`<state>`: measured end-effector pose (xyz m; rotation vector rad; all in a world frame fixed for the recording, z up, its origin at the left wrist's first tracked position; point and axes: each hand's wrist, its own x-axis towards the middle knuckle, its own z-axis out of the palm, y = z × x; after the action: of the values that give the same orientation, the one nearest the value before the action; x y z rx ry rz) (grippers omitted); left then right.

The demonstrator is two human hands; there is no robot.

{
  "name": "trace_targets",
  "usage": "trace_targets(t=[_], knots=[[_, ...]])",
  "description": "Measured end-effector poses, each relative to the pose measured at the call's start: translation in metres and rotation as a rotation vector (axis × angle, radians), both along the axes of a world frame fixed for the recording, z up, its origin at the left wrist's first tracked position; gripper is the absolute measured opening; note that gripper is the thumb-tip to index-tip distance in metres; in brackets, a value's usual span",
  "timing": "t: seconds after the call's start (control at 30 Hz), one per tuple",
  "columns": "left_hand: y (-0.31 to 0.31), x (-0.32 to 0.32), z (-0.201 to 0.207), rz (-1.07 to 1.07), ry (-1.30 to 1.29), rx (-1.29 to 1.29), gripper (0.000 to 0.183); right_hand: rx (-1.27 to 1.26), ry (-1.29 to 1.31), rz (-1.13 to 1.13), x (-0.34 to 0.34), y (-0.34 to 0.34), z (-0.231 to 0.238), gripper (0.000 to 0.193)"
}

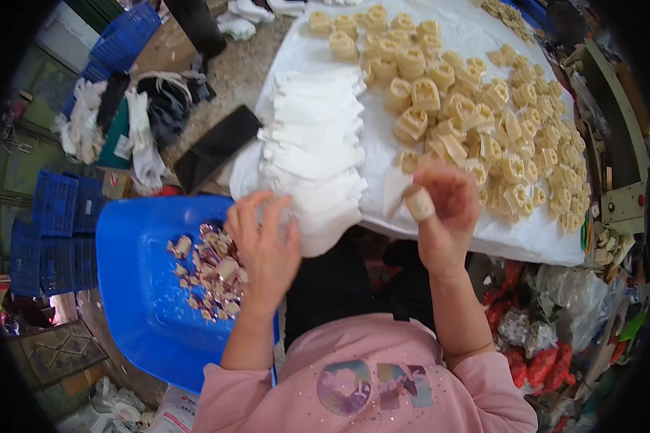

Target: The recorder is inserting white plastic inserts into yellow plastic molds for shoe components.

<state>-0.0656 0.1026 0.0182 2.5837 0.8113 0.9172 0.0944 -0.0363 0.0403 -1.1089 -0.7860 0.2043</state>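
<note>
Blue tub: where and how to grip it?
Best bet: hook the left rim of the blue tub, coming from its outer left. That edge shows bare, while the person's left hand and forearm block part of the right side. Small pieces heap toward the right, so that side may want support.

right hand (448, 209): blurred | blue basin (137, 289): partly behind left hand (263, 249) | pink shirt (390, 346): cut off below
</note>
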Motion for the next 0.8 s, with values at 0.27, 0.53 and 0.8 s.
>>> trace_targets(t=[0.27, 0.53, 0.8], knots=[[-0.061, 0.042, 0.003, -0.743, -0.197, -0.658, 0.024, -0.250, -0.206, 0.067, -0.008, -0.041, -0.013, 0.027], [-0.075, 0.063, -0.003, -0.629, -0.220, -1.127, 0.032, -0.776, -0.813, -0.742, 0.043, -0.090, -0.030, 0.038], [-0.083, 0.071, -0.003, -0.645, -0.174, -1.224, 0.036, -1.042, -0.840, -0.726, 0.048, -0.093, -0.047, 0.043]])
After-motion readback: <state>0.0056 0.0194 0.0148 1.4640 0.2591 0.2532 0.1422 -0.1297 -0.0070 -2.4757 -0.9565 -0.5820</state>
